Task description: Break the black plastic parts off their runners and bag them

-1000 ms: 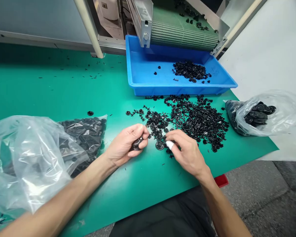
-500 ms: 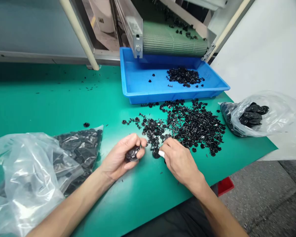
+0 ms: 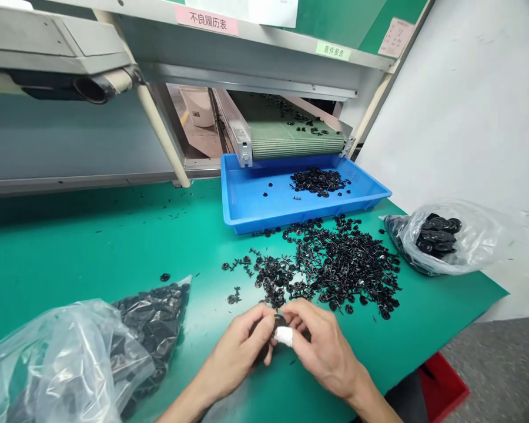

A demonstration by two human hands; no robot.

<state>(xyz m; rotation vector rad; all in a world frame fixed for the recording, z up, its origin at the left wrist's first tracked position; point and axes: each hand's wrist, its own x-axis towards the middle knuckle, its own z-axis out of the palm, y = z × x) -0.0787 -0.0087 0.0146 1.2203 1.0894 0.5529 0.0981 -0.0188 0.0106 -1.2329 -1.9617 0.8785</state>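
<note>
My left hand [image 3: 240, 349] is closed around several black round plastic discs, partly hidden by the fingers. My right hand [image 3: 324, 346], with white tape [image 3: 284, 336] on its thumb, meets it fingertip to fingertip. Between the two hands a black disc [image 3: 280, 321] shows, pinched by the right fingers as far as I can see. Just beyond the fingers, a spread pile of small black plastic parts [image 3: 348, 264], some round and some branched like sprues, lies on the green table [image 3: 114, 247].
At the back, a blue tray [image 3: 264, 223] with more black parts stands under a green conveyor belt [image 3: 297, 147]. A clear bag of black parts [image 3: 154, 329] lies left; another open bag of discs [image 3: 438, 235] stands right. A red bin [image 3: 445, 390] sits below the table edge.
My hands have come together, the right moving from the pile's near edge to the left hand. The view has tilted up, showing the shelf above the conveyor.
</note>
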